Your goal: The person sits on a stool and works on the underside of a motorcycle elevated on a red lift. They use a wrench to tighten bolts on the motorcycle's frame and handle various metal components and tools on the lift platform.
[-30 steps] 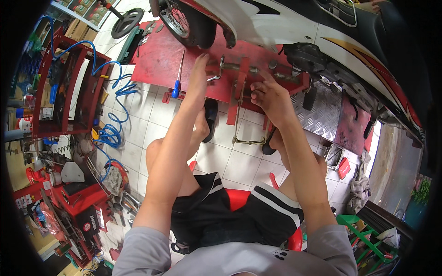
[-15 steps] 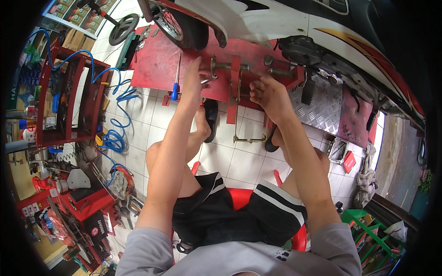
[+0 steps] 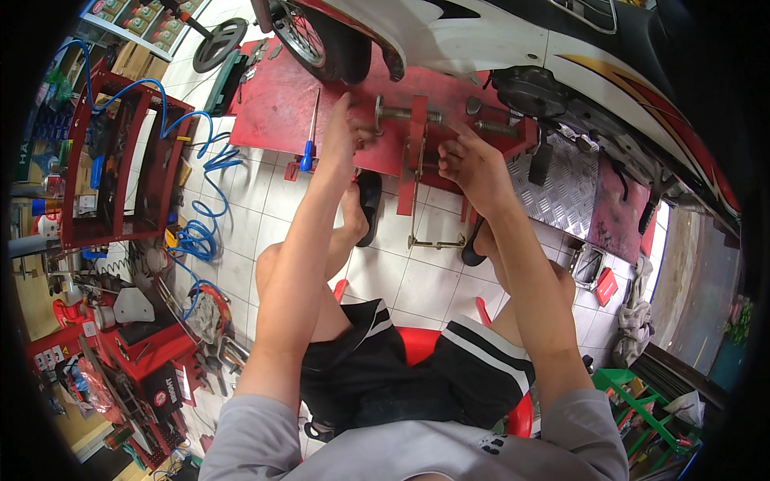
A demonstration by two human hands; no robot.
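My left hand (image 3: 340, 143) is raised over the red lift platform (image 3: 269, 108), beside the round flange at the end of a thick threaded screw (image 3: 397, 115). Its index finger points away from me, the other fingers are loosely bent, and nothing shows in it. Right of the upright red clamp bar (image 3: 409, 172), my right hand (image 3: 472, 164) hovers with half-curled, parted fingers and no visible object. Beyond that hand lies a second threaded section (image 3: 497, 127). A screwdriver (image 3: 306, 152) with a blue handle rests on the platform, left of my left hand.
A white motorcycle (image 3: 481, 48) stands on the platform, its wheel (image 3: 309, 40) at the back. A metal linkage rod (image 3: 437, 244) hangs low between my feet. Left are a red tool cart (image 3: 120, 236) and a coiled blue air hose (image 3: 196, 240). A green rack (image 3: 634, 401) stands at lower right.
The view has shifted slightly, moving the bench and motorcycle rightward in the picture. My left fingers are more bent and now cover a shiny piece below the flange. My right hand has barely moved.
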